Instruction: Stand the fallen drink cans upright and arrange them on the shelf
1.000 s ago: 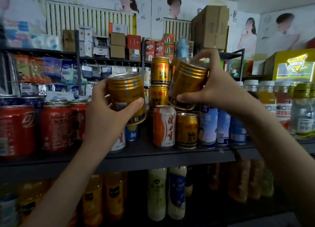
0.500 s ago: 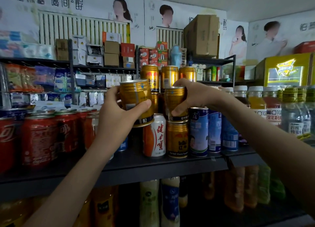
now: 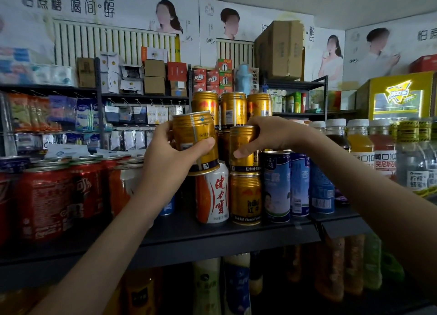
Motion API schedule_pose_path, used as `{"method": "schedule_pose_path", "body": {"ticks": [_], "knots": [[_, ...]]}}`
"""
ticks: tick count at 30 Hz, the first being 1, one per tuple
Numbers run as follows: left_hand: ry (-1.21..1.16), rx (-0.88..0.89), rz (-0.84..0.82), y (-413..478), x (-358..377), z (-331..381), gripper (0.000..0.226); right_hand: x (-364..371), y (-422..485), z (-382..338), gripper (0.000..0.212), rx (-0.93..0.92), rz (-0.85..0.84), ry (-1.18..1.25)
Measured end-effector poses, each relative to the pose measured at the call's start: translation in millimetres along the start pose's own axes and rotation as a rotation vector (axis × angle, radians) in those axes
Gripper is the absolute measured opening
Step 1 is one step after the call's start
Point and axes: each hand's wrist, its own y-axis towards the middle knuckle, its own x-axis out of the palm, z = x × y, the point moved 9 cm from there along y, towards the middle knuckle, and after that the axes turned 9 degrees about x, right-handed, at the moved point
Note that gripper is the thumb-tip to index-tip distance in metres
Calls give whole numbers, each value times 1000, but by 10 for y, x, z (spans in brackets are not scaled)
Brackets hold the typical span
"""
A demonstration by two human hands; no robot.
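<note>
Since a second ago my right grip (image 3: 272, 135) has brought its gold can (image 3: 243, 149) down from a high, tilted hold. That can now stands upright on top of the lower gold can (image 3: 246, 197) at the front of the dark shelf (image 3: 212, 236). It had already reached that spot half a second ago and has barely moved since. The left grip (image 3: 170, 163) has kept its own gold can (image 3: 196, 139) all along, and that can is only slightly nearer the stack than before.

My right forearm comes in from the lower right, wrist level with the stacked can. The fingers drape over the can's top and far side, and the thumb lies across its front. So the right grip is closed around the can and has not let go. My left forearm rises from the lower left. The left grip is wrapped round the second can from behind, thumb across its front. This can leans slightly to the left, with its bottom rim just above the white and orange can (image 3: 212, 194). I cannot tell whether the two touch.

Behind the stack, three more gold cans (image 3: 233, 109) stand in a higher row. Blue cans (image 3: 276, 187) stand just right of the stack and red cans (image 3: 47, 196) fill the shelf's left side.
</note>
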Motion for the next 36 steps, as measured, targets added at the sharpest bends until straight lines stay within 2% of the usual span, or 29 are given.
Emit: {"method": "schedule_pose_path", "body": {"ticks": [4,9,12,14,16,18,21,23,26,30,33,36], "knots": [[-10,-5,0,25,-9,-24,60,40,-2,-8,95,10,-43,-46],[-32,4,-18,38,18,3,58,47,-30,16,106,8,-48,-80],[-51,16,-36,58,45,46,59,24,-68,20,98,-5,-33,-136],[-71,30,-47,84,74,99,60,-76,-117,-30,99,-40,28,-125],[-70,55,-52,119,107,186,60,-267,-218,-155,99,-127,135,0],[-66,85,-62,169,162,286,59,-453,-332,-285,85,-220,196,188],[-58,124,-88,294,300,448,60,-487,-379,-444,61,-280,106,294],[-48,157,-82,427,383,550,62,-428,-348,-528,56,-294,42,313],[-75,179,-92,638,529,632,59,-439,-255,-548,53,-301,4,501],[-159,77,-168,834,737,591,55,-475,-187,-404,62,-300,-21,580],[-267,-73,-230,885,901,494,58,-477,-145,-279,58,-265,12,528],[-299,-150,-266,883,1041,378,57,-481,-88,-162,46,-230,43,562]]}}
